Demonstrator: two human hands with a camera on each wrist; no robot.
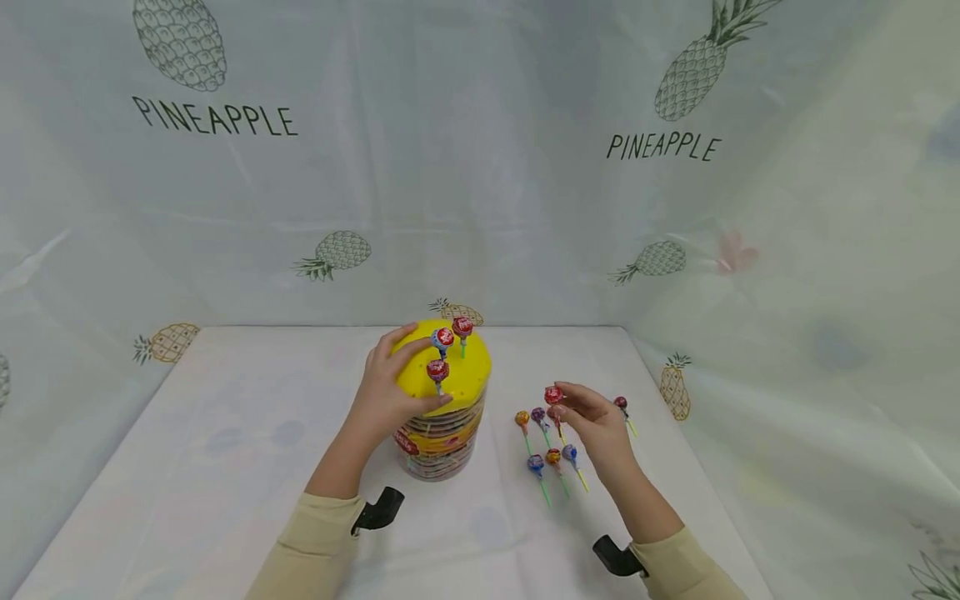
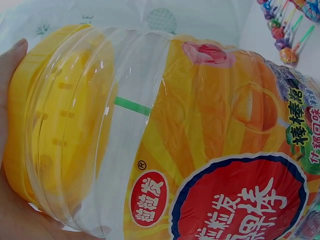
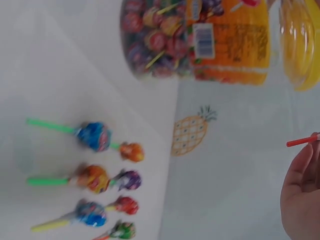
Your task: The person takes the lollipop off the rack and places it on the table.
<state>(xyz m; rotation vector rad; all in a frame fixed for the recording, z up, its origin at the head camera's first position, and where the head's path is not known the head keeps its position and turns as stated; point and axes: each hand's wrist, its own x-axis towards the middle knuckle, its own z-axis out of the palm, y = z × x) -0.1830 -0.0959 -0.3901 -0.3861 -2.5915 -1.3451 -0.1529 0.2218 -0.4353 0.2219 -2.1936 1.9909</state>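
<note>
A pale, grey-green curtain (image 1: 480, 183) hangs behind the white desk (image 1: 247, 417) and down both sides of it, slightly creased and with a soft sheen. Large outlined pineapples, one at the upper left (image 1: 182, 42) and one at the upper right (image 1: 692, 79), each sit above the word "PINEAPPLE" in dark capitals; smaller prints — some grey-green, some yellow-orange — are scattered lower down. On the right side a faint pink blot (image 1: 737, 252) and bluish patches show. The light is diffuse, warmer toward the upper right, and pale bluish spots mottle the desk.
</note>
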